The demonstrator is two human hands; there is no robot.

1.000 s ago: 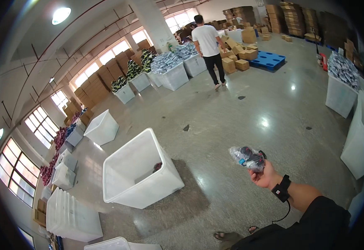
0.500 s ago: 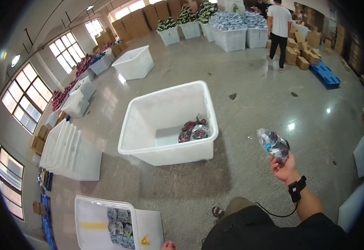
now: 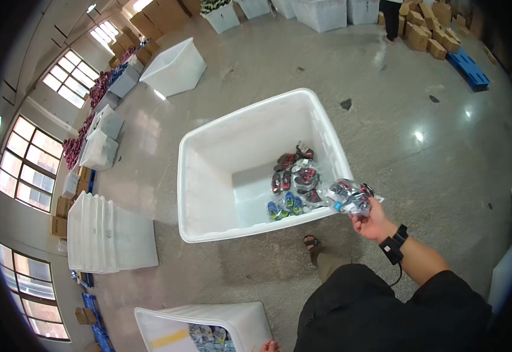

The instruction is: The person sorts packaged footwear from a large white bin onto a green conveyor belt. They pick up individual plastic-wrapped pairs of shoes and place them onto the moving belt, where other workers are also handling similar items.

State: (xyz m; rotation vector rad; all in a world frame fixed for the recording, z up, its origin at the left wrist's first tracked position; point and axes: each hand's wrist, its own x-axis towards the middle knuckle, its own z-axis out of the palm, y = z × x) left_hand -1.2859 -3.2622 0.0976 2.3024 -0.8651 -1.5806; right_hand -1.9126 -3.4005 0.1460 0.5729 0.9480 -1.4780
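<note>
My right hand (image 3: 370,222) is closed on a clear plastic bag of dark sandals (image 3: 350,196) with red parts and a small blue spot. It holds the bag at the near right rim of a large white bin (image 3: 206,188). Inside that bin, bagged black-and-red sandals (image 3: 306,178) and blue-and-green sandals (image 3: 285,205) lie on the bottom toward the right. Only a little of my left hand (image 3: 270,347) shows at the lower edge, beside a smaller-looking white bin (image 3: 250,320) with grey footwear (image 3: 212,337) in it; its grip is hidden.
Nested white bins (image 3: 129,234) stand at the left, and another white bin (image 3: 176,67) stands farther back. Cardboard boxes (image 3: 429,32) and a blue pallet (image 3: 468,69) are at the far right, near a standing person (image 3: 392,20). Filled bins line the back and left wall.
My right hand has brought the bagged sandals leftward to the large bin's rim. The view has tilted down and come nearer, showing more of the bin's contents.
</note>
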